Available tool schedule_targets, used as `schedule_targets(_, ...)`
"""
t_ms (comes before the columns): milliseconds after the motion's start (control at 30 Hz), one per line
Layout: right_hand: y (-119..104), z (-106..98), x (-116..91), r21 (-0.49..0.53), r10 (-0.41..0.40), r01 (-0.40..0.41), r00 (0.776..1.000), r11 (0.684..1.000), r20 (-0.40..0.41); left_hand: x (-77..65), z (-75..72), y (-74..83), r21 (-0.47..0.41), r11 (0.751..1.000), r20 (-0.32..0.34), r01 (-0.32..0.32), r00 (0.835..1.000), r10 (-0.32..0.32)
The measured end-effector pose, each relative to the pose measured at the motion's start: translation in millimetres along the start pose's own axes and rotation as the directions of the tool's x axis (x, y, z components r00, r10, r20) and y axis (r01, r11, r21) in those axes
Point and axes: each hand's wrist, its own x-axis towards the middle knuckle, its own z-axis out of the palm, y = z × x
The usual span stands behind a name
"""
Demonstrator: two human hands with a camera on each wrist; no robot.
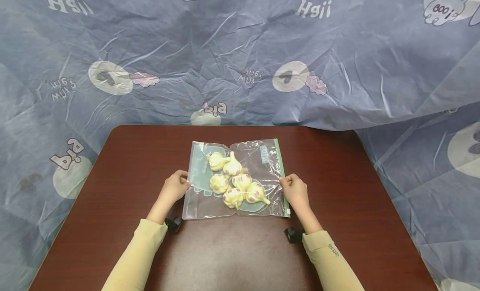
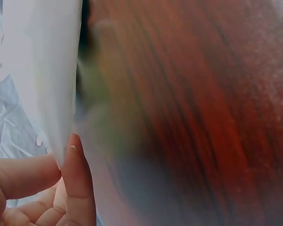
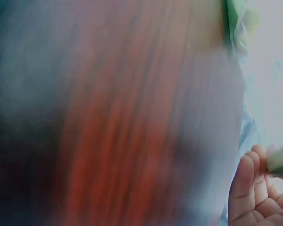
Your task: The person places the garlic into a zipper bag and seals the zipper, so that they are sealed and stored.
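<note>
A clear zip bag [image 1: 211, 207] with several garlic bulbs [image 1: 241, 181] inside spans the space between the two hands over the table. Its left side carries a pale blue-green print, and a green zip strip [image 1: 280, 157] runs down the right edge. Thumb and forefinger of the left hand [image 1: 175, 185] pinch the bag's left edge; the left wrist view shows the plastic [image 2: 52, 70] rising from between them. On the opposite side, the right hand [image 1: 295, 191] pinches the green edge around its middle. Part of that strip [image 3: 280, 162] shows at the fingers in the right wrist view.
A dark red-brown wooden table [image 1: 337, 166] lies under the bag, its surface blurred in both wrist views. Behind it and along the sides hangs a wrinkled blue-grey printed cloth [image 1: 210, 41]. Black wrist cameras [image 1: 294, 235] sit below the hands.
</note>
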Motion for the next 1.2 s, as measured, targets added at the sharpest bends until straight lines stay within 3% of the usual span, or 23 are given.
schedule_targets(400,1,-4,5,0.013,0.009,-0.01,0.999,1.0,0.041,-1.0,1.7,-6.5,0.011,0.999,-0.045,-0.031,0.998,0.031)
schedule_targets(700,1,-18,5,0.01,0.022,-0.023,0.998,1.0,0.055,-6.0,-11.5,-2.8,-0.012,0.999,-0.104,-0.039,0.994,0.038)
schedule_targets(967,-4,-42,7,0.029,0.027,-0.027,1.0,0.999,-0.002,-13.0,-26.7,24.7,-0.11,0.988,-0.204,-0.107,0.975,0.083)
schedule_targets(1200,-27,-48,11,0.107,-0.014,0.017,0.999,0.994,-0.029,-6.9,-26.3,64.0,-0.233,0.964,-0.184,-0.127,0.979,0.085)
